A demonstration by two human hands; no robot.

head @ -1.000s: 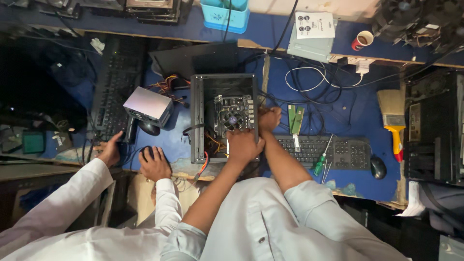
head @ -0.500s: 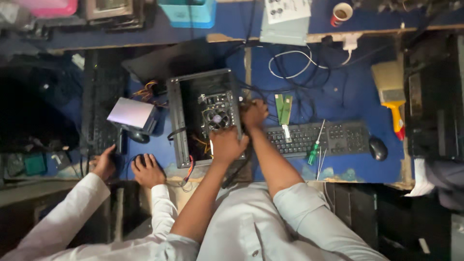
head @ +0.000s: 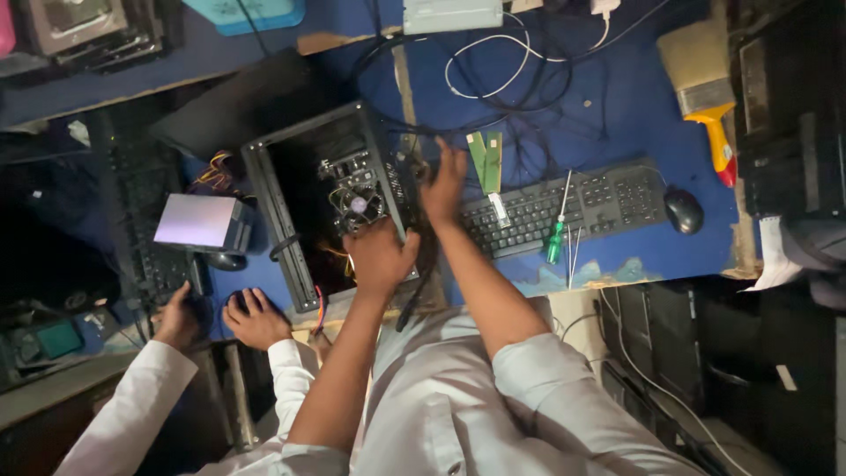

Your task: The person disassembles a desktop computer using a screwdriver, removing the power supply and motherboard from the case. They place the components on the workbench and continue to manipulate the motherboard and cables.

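From the head view, an open black computer case (head: 326,203) lies on its side on the blue table (head: 617,115), and everything else sits around it. Inside the case, toward its right wall, a round cooler fan (head: 357,207) faces up. Just left of the case stands a small grey box (head: 201,222) with a pale, plain top face. Right of the case lie two green memory sticks (head: 485,159), then a black keyboard (head: 564,207) with a green-handled screwdriver (head: 555,234) across it and a black mouse (head: 684,210) at its far end. Beyond the keyboard, far right of the case, a broad paintbrush (head: 705,88) with a yellow and red handle rests flat.

The left hand (head: 379,257) reaches into the case just below the fan, fingers curled downward; whether it grips anything cannot be told. The right hand (head: 443,185) lies on the case's right edge, fingers spread and open, holding nothing visible.

Left of the case, another person's two hands (head: 256,317) in white sleeves rest at the table edge.
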